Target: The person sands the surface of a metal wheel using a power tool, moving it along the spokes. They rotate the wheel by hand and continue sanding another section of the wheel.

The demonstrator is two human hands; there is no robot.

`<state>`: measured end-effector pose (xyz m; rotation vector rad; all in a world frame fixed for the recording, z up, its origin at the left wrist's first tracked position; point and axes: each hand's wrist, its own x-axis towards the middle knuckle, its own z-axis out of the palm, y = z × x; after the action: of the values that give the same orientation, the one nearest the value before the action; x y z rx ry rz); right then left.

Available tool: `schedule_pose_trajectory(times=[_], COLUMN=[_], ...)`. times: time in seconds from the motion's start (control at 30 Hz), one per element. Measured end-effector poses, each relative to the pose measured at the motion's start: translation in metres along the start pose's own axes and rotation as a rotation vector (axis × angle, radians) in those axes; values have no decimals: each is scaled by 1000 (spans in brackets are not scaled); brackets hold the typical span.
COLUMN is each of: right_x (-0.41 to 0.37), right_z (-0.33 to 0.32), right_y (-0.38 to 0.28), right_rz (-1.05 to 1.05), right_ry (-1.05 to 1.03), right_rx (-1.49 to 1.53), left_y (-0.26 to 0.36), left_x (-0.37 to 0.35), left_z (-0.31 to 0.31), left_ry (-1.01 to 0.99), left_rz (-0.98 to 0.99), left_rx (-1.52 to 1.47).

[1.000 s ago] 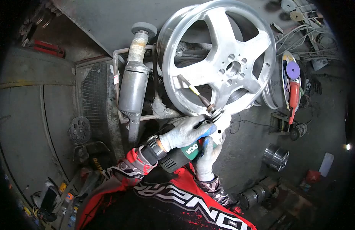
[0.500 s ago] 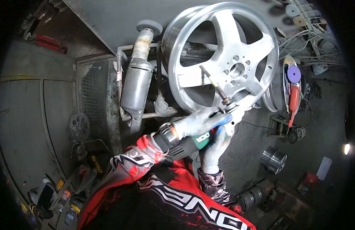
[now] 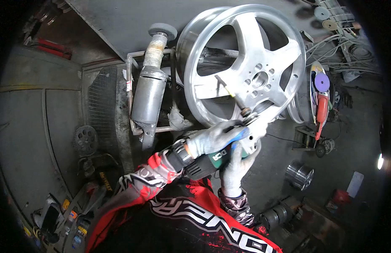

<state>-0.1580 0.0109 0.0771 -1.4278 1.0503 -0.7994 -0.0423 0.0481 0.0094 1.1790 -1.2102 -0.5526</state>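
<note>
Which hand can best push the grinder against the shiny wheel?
Probably the left hand: it lies atop the grinder, right beside the wheel. The right hand holds underneath, farther back.

Left hand [image 3: 214,137] curls in a closed grip just above the right hand [image 3: 235,166], also clenched.

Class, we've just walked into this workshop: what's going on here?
A person in white gloves holds a green angle grinder in front of a silver alloy wheel. The left hand covers its head end; the right hand grips its body from below. A slim tool sticks up from the grinder's head across the wheel.
</note>
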Motion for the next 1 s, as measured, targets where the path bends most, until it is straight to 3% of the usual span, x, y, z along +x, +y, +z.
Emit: schedule_pose_trajectory(times=[0.03,0.1,0.23,0.3,0.33,0.37,0.43,0.47,0.5,0.57,0.6,0.67,0.7,0.73,0.8,0.87,0.9,1.0], right_x=[4,8,7,-2,-9,-14,-23,-24,-24,-23,-22,-19,-18,-18,-18,-20,-22,-29], right_z=[4,2,-6,-9,-11,-9,-3,-5,-2,4,4,-2,-1,6,8,7,5,6], right_y=[-8,-9,5,11,11,10,5,8,6,-2,-3,6,5,-2,-6,-4,-1,3], right_rz=[17,9,-41,-103,-53,-49,-31,-39,-39,-61,-45,-56,-63,50,43,-48,-44,-106], right_ry=[20,34,58,-25,-48,-48,-108,-134,-135,-188,-200,-159,-114,-10,-25,-102,-105,-170], right_rx=[67,43,-59,-174,-184,-182,-185,-196,-195,-232,-192,-177,-164,-61,-71,-180,-179,-241], left_y=[-8,9,2,17,26,26,22,30,37,48,47,37,30,31,35,13,14,26], left_x=[9,30,19,9,9,-4,-21,-24,-21,-17,-16,-18,-10,-6,-4,-25,-31,-30], left_z=[7,-3,5,-6,-13,-14,-13,-19,-19,-21,-22,-23,-19,-19,-21,-6,-6,-16], left_ry=[32,-126,-54,-27,-49,-32,13,-56,117,193,194,24,34,14,2,125,127,92], left_rz=[52,-198,-112,-268,-541,-338,-232,-467,-430,-582,-580,-445,-314,-421,-525,-140,-143,-618], left_rx=[-76,-239,-173,-287,-547,-325,-91,-223,-303,-568,-568,-343,-356,-447,-539,-78,-77,-713])
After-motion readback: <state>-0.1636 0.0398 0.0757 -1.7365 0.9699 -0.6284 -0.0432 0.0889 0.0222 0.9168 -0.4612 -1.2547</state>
